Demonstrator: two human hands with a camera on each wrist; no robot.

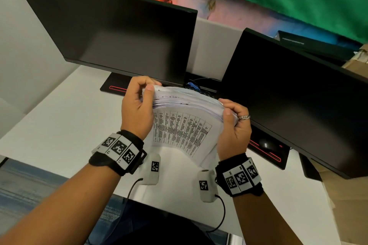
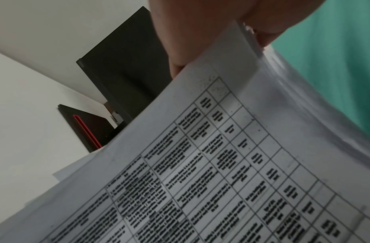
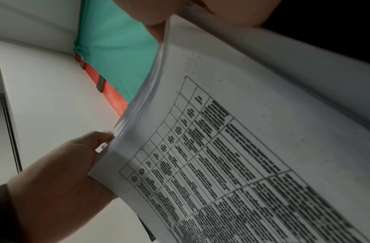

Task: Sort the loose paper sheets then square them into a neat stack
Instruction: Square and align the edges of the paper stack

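Note:
A thick stack of white paper sheets [image 1: 185, 121] stands on its lower edge on the white desk [image 1: 65, 125], held upright between both hands. The sheet facing me carries a printed table [image 2: 221, 172], also clear in the right wrist view [image 3: 221, 164]. My left hand [image 1: 139, 105] grips the stack's top left corner, thumb on the near face and fingers behind. My right hand [image 1: 233, 123], with a ring on one finger, grips the top right corner the same way. The top edges fan out unevenly. In the right wrist view the left hand [image 3: 61, 180] shows at the sheets' far edge.
Two dark monitors stand close behind the sheets, one to the left [image 1: 111, 35] and one to the right [image 1: 288, 93], each on a black base with a red stripe [image 1: 117, 87]. Cables [image 1: 193, 85] lie between them. A cardboard box [image 1: 356, 195] sits at the right.

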